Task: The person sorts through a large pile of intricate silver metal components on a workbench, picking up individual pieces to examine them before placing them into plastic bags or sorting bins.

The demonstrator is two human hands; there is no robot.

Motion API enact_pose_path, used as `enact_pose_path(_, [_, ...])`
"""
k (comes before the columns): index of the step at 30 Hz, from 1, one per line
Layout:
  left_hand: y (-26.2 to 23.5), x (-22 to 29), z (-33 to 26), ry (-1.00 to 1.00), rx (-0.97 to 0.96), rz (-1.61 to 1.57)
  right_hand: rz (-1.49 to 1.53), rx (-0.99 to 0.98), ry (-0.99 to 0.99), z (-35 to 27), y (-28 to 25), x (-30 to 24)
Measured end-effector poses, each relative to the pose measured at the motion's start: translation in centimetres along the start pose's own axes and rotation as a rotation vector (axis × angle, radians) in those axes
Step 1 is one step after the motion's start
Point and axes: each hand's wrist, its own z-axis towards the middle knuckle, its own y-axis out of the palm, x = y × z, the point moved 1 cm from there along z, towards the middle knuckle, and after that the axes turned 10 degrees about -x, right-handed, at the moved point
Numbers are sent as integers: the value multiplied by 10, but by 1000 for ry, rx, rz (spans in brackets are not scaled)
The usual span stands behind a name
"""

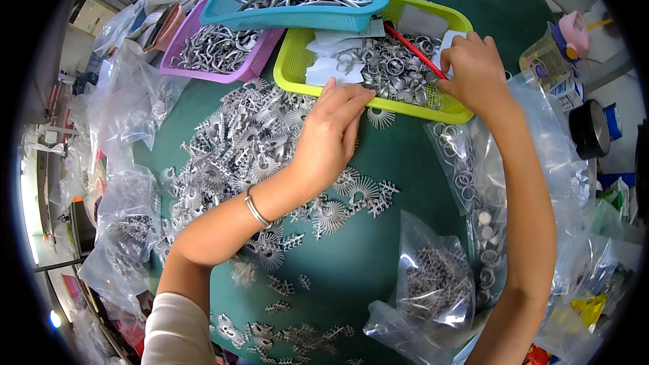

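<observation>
Both hands work at the green basket [301,51], which sits on the green desk [378,243] with its long axis running from upper left to lower right. Left hand [331,132] reaches up to the basket's near rim, fingers [355,94] pinched narrow on a small metal piece at the rim; the piece is too small to tell its shape. Right hand [473,71] is at the basket's right end, fingers curled down on a white paper slip [451,42], touching it; cannot tell whether they grip it. A red stick [412,49] lies across the metal rings [392,67] in the basket, pointing from upper left down toward the right hand. White papers [331,61] sit in the basket's left part. Behind it stands a blue basket [233,0] of bent metal rods, overlapping a purple basket [203,71] to the left. Sunburst-shaped metal parts [236,142] spread on the desk left of the left hand. Clear bags of parts [433,284] lie under the right forearm. A bangle [255,209] circles the left wrist.
</observation>
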Motion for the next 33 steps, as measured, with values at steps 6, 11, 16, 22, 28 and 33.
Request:
enact_pose_path(6, [-4,1,2,-13,-50,11,44,62,-60,7,0,1])
enact_pose_path(11, [-5,1,3,-64,-56,-3,424,1,-137,6,3,4])
enact_pose_path(16, [-8,3,4,-92,-95,-12,318,-110,-300,5,-3,8])
enact_pose_path(22, [-11,-1,2,-62,-173,-13,311,-228,-313,10,-5,-1])
enact_pose_path(28, [-10,-2,2,-62,-183,-37,202,-3,-206,22,7,2])
enact_pose_path(33, [-11,-4,-1,-61,-189,-43,405,-56,-210,23,1,-2])
